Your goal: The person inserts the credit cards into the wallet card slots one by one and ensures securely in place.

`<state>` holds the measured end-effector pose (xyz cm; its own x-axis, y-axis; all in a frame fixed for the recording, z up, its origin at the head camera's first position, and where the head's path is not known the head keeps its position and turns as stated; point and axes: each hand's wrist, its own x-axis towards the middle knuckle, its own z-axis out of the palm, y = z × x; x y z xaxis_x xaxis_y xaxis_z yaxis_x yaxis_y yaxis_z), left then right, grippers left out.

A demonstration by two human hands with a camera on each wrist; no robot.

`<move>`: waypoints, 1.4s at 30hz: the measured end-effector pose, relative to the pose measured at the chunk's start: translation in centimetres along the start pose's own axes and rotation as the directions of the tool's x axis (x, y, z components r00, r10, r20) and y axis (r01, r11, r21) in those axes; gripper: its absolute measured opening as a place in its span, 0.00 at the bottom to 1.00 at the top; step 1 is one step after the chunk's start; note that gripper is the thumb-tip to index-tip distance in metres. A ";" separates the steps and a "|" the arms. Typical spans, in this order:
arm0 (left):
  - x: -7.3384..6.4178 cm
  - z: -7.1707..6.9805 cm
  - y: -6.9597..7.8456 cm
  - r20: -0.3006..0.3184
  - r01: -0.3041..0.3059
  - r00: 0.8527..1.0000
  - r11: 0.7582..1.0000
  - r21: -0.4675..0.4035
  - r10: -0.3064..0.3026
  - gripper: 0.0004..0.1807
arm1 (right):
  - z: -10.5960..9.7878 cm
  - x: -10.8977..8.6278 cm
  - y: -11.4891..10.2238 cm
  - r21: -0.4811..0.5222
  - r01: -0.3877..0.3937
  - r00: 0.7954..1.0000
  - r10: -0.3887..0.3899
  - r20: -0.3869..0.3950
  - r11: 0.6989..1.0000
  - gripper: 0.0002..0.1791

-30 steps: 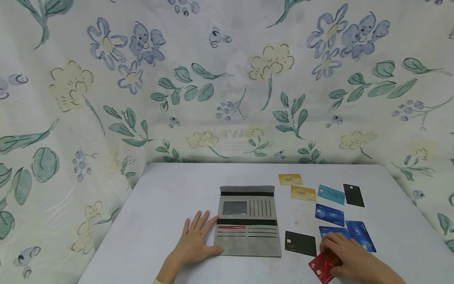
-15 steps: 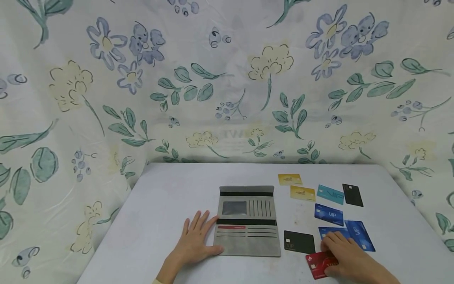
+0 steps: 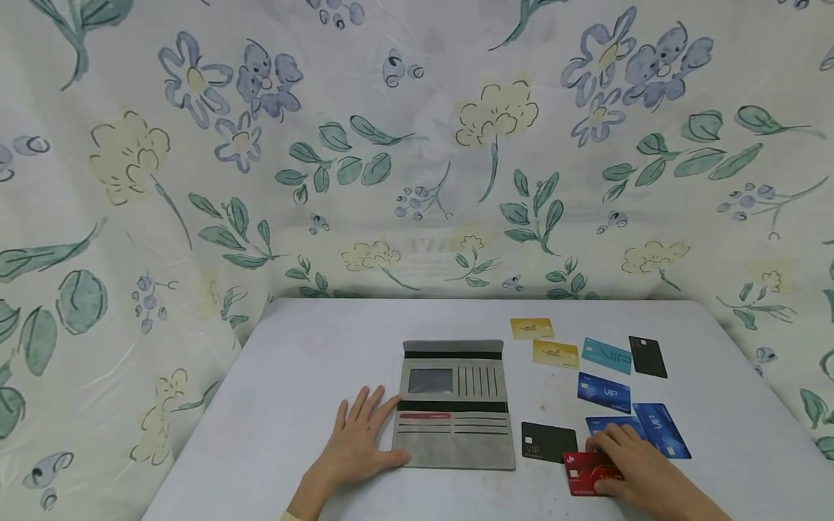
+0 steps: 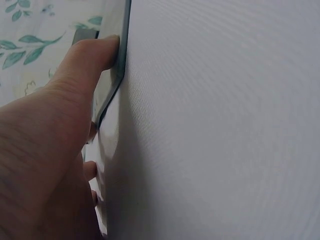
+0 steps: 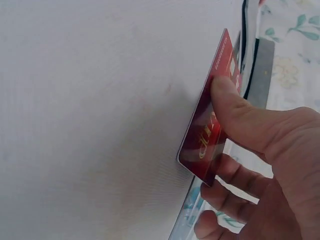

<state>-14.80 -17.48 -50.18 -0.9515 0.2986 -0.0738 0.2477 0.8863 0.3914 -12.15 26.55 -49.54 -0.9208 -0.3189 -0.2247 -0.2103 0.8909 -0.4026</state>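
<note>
A grey card wallet [image 3: 456, 451] lies unfolded on the white table, showing rows of slots and a clear window. Beside its left edge, my left hand [image 3: 355, 445] rests with fingers spread, and its thumb [image 4: 107, 50] touches the wallet's edge in the left wrist view. To the wallet's right, my right hand [image 3: 641, 467] pinches a red card [image 3: 582, 470] by its right part. In the right wrist view the thumb presses on the red card's [image 5: 202, 132] printed face. A black VIP card [image 3: 547, 442] lies just behind the red one. The hand partly covers a blue card [image 3: 612, 424].
Two more blue cards [image 3: 604, 392] [image 3: 663, 431], a teal VIP card [image 3: 607, 355], a small black card [image 3: 648, 357] and two yellow cards [image 3: 531, 328] [image 3: 556, 354] lie on the right of the table [image 3: 313, 340]. A floral sheet [image 3: 417, 145] hangs behind and at the sides.
The red card has turned from a slant to nearly level and shifted slightly left and away from me in my right hand. My left hand and the wallet have stayed put.
</note>
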 end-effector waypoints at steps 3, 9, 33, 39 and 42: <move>0.0 0.0 0.0 -0.002 0.003 1.000 1.000 0.004 -0.003 0.52 | 0.0 -0.1 0.1 -0.005 0.021 1.000 -0.021 -0.014 1.000 0.19; -0.1 -0.1 0.2 0.002 0.011 1.000 1.000 -0.004 -0.011 0.52 | -0.1 -0.1 0.2 0.027 -0.024 0.999 0.024 -0.023 0.999 0.14; 0.0 0.1 -0.1 0.003 0.016 1.000 1.000 0.009 -0.016 0.52 | -0.5 0.0 -0.1 0.274 -0.200 0.977 0.211 -0.012 0.941 0.11; 0.0 0.1 -0.1 -0.001 0.007 1.000 1.000 0.003 -0.007 0.51 | -0.7 0.3 -0.2 0.299 -0.161 0.982 0.184 -0.051 0.941 0.13; 0.0 0.0 0.0 0.000 0.007 1.000 1.000 0.003 -0.007 0.51 | -0.7 0.4 -0.2 0.299 -0.135 0.983 0.166 -0.080 0.945 0.11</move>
<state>-14.75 -17.49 -50.20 -0.9533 0.2924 -0.0763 0.2416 0.8892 0.3884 -12.68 26.45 -48.92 -0.9661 -0.1400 -0.2168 0.0239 0.7879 -0.6154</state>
